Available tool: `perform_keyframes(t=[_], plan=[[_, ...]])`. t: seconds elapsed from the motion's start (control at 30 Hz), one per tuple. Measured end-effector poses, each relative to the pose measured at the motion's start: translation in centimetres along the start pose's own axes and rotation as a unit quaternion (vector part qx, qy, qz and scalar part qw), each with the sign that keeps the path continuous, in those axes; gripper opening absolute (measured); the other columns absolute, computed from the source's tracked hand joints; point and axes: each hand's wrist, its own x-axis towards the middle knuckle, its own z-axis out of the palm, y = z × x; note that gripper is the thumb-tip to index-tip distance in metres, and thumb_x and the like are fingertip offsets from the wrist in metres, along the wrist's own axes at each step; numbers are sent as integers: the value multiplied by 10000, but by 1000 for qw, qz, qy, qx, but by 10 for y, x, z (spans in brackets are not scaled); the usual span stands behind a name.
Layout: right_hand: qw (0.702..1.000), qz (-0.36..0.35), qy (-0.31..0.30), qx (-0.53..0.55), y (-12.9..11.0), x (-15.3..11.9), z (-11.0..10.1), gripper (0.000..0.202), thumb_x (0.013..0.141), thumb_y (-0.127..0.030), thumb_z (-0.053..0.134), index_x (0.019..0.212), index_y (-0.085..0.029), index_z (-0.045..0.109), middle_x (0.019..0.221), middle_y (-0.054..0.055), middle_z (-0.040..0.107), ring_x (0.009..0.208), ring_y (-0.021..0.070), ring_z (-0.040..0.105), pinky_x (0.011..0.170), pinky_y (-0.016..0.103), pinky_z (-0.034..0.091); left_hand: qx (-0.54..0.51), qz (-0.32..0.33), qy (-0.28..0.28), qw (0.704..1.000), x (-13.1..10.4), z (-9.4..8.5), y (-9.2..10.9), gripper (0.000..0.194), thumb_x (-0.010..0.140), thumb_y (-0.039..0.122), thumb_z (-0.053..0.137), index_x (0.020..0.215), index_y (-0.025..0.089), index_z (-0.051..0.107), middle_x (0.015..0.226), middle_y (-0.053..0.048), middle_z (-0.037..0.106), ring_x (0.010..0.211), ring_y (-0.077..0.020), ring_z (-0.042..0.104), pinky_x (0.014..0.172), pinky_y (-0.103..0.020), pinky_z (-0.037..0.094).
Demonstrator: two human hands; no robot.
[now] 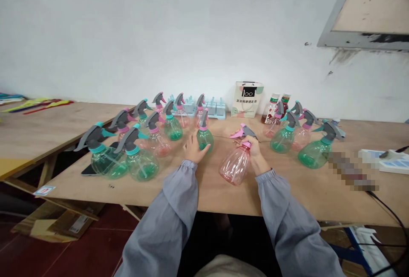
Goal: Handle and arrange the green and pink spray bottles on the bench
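Note:
My right hand (254,149) is closed around the neck of a clear pink spray bottle (234,166) with a pink-and-grey trigger head. The bottle is tilted, its base toward me and its nozzle end pointing away; some fingers are hidden behind the head. My left hand (193,147) is beside a green spray bottle (205,137) with a pink collar and grey head, which stands upright. Its fingers are apart, with the thumb in front of the bottle's lower part; whether it touches the bottle I cannot tell.
Several green and pink spray bottles (142,166) stand on the wooden table (220,200) to the left, and several more (315,153) to the right. Behind are light-blue moulds (219,108), a paper bag (247,100) and sauce-like bottles (271,108). A white power strip (393,164) lies at right.

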Motion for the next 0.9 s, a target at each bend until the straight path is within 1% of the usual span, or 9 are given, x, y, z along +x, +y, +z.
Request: perform_keyframes(t=[0.07,0.1,0.27,0.33,0.47,0.53,0.67,0.77,0.9], plan=[[1000,7,-7,-11,1,-2,2,224,499,-216,557,717,-227,604,646,0,678,579,173,629,494,266,486,1,-2,-1,1000,0,0,0,854,797,452,679,1525,225,293,1481,-169,483,1393,-335,454,1112,-534,393],[1000,-5,-11,-8,0,-3,4,224,498,-213,554,717,-233,594,640,-8,668,581,170,627,497,261,480,2,-3,-2,1000,0,-1,1,855,797,451,681,1524,223,294,1482,-169,482,1393,-336,455,1112,-535,393],[994,-98,-31,47,-5,-8,8,208,479,-214,528,683,-242,550,600,-22,608,512,130,525,518,260,475,1,-1,-4,1000,0,-1,1,857,797,447,684,1525,223,292,1467,-164,492,1387,-335,462,1111,-534,396],[994,-85,-27,57,-4,-7,9,223,480,-218,526,700,-246,548,609,-15,612,534,149,547,524,278,485,0,-3,-6,1000,1,-1,0,858,796,445,687,1525,224,291,1471,-168,489,1387,-337,462,1110,-535,394],[999,-24,-26,24,3,-5,8,250,506,-228,546,755,-251,556,624,-4,624,599,205,626,506,304,491,-3,-2,-6,1000,1,-1,0,852,798,444,688,1522,227,294,1481,-170,482,1393,-338,454,1110,-533,391],[999,-35,-27,22,2,-6,8,238,518,-223,547,754,-254,540,621,-13,606,595,193,621,546,309,511,-2,-3,-7,1000,1,-2,1,852,797,442,691,1521,230,294,1476,-166,487,1394,-336,454,1110,-531,392],[992,-98,-23,76,-5,-11,9,216,484,-226,521,698,-255,505,596,-24,556,549,156,556,599,309,532,-4,-7,-11,1000,1,-4,3,857,792,426,697,1520,230,290,1468,-162,494,1396,-333,453,1114,-532,388],[993,-78,-15,90,-5,-11,11,240,460,-219,528,697,-254,532,615,-16,600,569,169,579,572,308,528,-6,-7,-14,1000,1,-4,3,856,796,428,691,1522,234,280,1482,-161,482,1407,-325,441,1125,-534,376],[998,-43,12,49,0,-9,13,241,494,-220,563,733,-251,564,662,-6,660,628,195,634,536,293,509,-6,-9,-15,1000,1,-3,2,852,801,439,687,1523,243,278,1486,-155,479,1403,-328,446,1127,-538,373]])
